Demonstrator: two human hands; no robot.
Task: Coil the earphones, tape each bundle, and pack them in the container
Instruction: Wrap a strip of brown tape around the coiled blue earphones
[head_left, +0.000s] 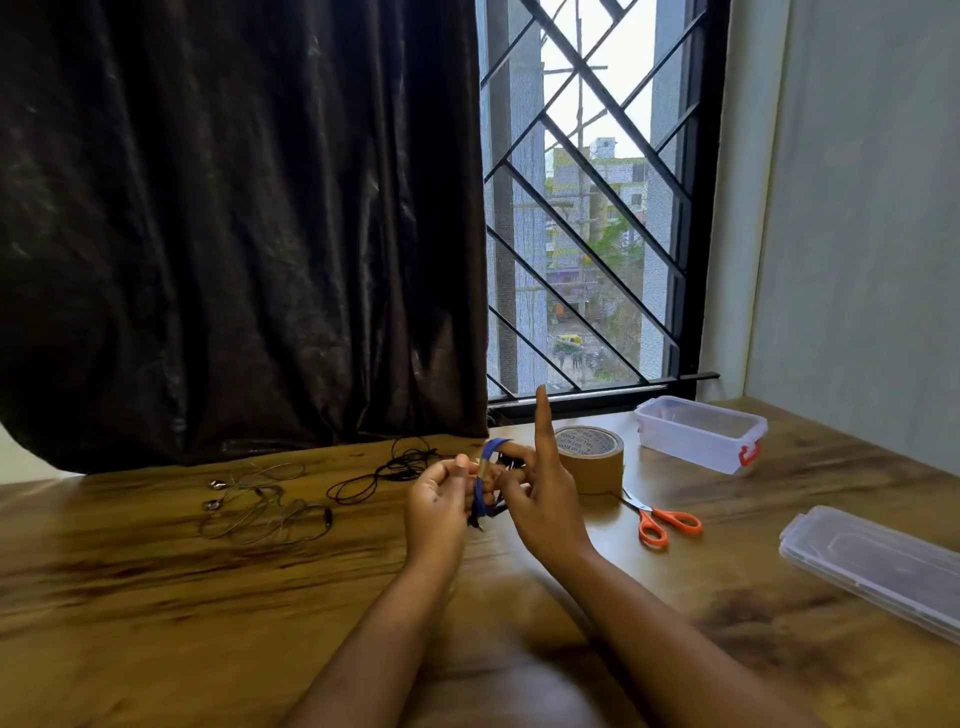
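Observation:
A blue coiled earphone bundle (487, 486) with a strip of brown tape round its upper part is held between both hands above the table. My left hand (440, 506) pinches it from the left. My right hand (540, 496) holds it from the right with curled fingers while its index finger points straight up. A grey earphone (260, 506) and a black earphone (384, 475) lie loose on the table to the left. The brown tape roll (592, 460) stands just right of my hands. The clear container (698, 434) with red clips sits open at the back right.
Orange-handled scissors (662, 522) lie right of the tape roll. The container's clear lid (878, 566) rests near the table's right edge. A dark curtain (234, 234) and a barred window (587, 208) stand behind the wooden table (156, 597).

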